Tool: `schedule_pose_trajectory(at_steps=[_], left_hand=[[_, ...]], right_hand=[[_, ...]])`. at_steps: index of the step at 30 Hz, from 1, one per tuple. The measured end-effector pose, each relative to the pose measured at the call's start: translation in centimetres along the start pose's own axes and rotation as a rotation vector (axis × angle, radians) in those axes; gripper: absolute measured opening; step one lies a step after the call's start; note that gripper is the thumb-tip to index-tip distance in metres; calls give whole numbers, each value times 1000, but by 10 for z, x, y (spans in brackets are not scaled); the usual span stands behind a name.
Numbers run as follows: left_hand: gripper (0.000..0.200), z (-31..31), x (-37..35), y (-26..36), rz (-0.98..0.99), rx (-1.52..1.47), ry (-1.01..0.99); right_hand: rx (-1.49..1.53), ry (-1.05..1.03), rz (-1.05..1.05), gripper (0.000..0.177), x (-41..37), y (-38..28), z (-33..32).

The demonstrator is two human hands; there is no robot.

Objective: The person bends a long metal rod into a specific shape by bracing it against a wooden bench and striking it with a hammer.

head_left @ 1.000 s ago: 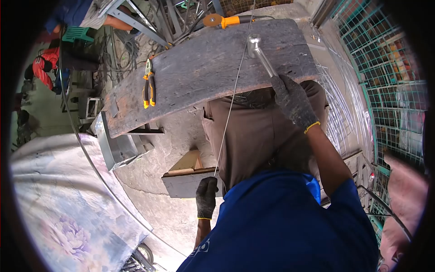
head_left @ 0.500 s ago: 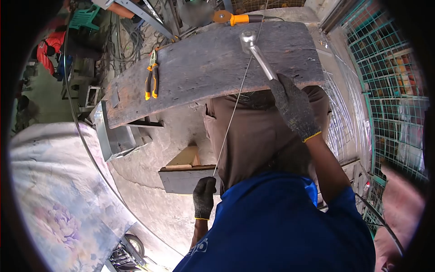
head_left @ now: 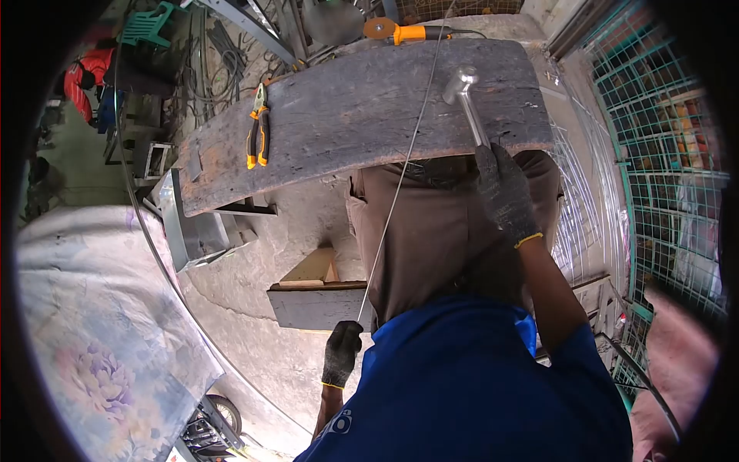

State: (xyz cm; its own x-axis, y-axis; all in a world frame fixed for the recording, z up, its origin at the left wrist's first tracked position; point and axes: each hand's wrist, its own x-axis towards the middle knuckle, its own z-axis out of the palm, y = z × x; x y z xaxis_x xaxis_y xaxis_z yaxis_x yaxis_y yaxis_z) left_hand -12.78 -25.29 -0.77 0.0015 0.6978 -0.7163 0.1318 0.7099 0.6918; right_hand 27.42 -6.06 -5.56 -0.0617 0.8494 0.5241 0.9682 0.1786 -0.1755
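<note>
Leftward, pliers lie on the board, jaws away; nearer the body, the clenched left hand holds a wire slanting across it; over its right part, a hammer points away, gripped by the right hand.

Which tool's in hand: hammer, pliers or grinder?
The hammer, gripped in the right hand; no hand touches the pliers or the grinder.
</note>
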Motion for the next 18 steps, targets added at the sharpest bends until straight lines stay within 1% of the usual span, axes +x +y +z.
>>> schedule_pose_trajectory(at_steps=[1, 2, 3, 5, 6, 8, 9, 11, 12, 13, 14, 15, 17, 18], left_hand=[[18, -4, -1, -5, 0, 1, -3], [18, -10, 1, -10, -33, -80, -52], [19, -13, 3, -12, -67, -161, -99], [19, -15, 5, -11, -81, -128, -84], [21, -16, 3, -11, -95, -94, -64], [21, -17, 1, -10, -115, -98, -67], [22, -18, 2, -9, -124, -106, -77], [22, -21, 3, -12, -130, -106, -91], [23, -22, 2, -13, -136, -108, -104], [23, -23, 1, -13, -133, -112, -102], [24, -25, 1, -13, -154, -159, -141], [24, -26, 2, -14, -173, -205, -183], [24, -27, 5, -12, -175, -216, -187], [24, -29, 1, -11, -196, -218, -190]], right_hand=[[83, -63, 18, 41, 4, 1, -8], [162, -125, 37, 40, 9, 2, -15], [158, -123, 38, 40, 16, -3, -23], [466, -328, 435, 41, 26, -19, -34], [472, -336, 437, 41, 26, -20, -32], [263, -81, 81, 38, 28, -21, -28], [263, -80, 83, 38, 34, -27, -33], [571, -223, 519, 37, 51, -43, -44], [572, -223, 516, 37, 52, -43, -41], [523, -340, 581, 38, 54, -41, -37], [469, -458, 644, 40, 57, -39, -36], [467, -455, 638, 40, 58, -35, -36], [522, -378, 628, 42, 62, -31, -36], [523, -387, 638, 42, 56, -32, -36]])
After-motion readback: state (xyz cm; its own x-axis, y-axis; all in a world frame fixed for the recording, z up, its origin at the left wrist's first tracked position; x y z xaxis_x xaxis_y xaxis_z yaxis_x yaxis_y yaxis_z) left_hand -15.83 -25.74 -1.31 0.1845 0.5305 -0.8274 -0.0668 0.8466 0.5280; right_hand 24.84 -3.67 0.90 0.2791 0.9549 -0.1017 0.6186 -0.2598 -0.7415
